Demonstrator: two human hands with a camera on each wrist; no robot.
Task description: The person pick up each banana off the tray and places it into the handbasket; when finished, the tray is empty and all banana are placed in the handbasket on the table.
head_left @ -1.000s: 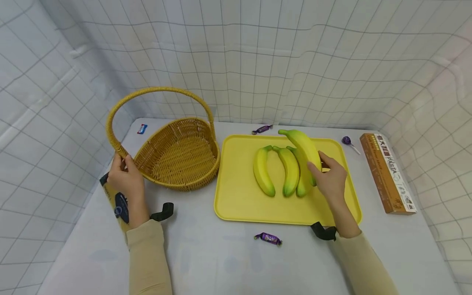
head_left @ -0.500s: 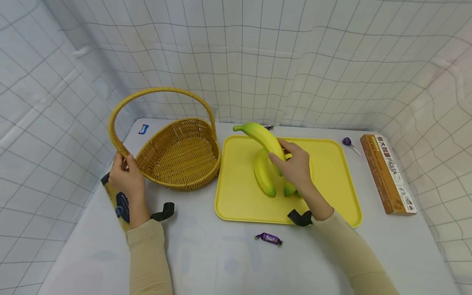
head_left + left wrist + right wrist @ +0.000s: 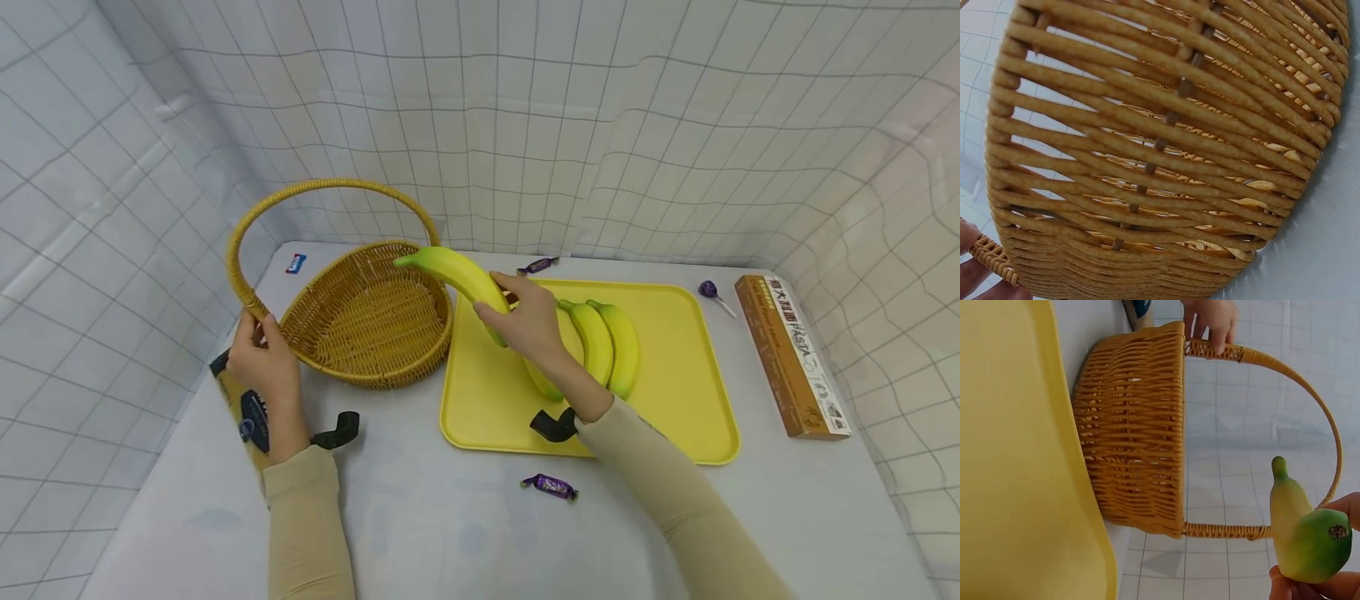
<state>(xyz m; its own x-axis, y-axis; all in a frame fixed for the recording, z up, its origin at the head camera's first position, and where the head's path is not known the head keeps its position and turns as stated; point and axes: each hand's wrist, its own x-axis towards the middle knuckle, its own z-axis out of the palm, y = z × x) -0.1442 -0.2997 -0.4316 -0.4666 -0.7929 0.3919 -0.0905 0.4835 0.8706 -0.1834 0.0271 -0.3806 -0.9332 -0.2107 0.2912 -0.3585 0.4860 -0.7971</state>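
My left hand (image 3: 266,360) grips the lower left end of the handle on a woven wicker basket (image 3: 375,379), which stands on the table. Its bottom shows bare inside. In my right hand (image 3: 531,321) a banana (image 3: 457,271) is pinched between thumb and fingers, its green stem pointing left over the basket's right rim. In the right wrist view the banana (image 3: 1304,544) shows end-on, near the basket's handle. More bananas (image 3: 594,337) lie side by side on a yellow tray (image 3: 675,417); my right hand and forearm partly cover the leftmost one.
Wrapped purple candies lie behind the tray (image 3: 538,265) and in front of it (image 3: 551,486). A lollipop (image 3: 708,290) and a pasta box (image 3: 791,358) are at the right. A small blue packet (image 3: 296,263) sits behind the basket; a yellow-and-dark package (image 3: 243,408) lies under my left arm.
My right hand has carried the banana leftward from above the tray's right part to the basket's right rim. The left hand keeps its grip on the handle, and the basket has hardly moved.
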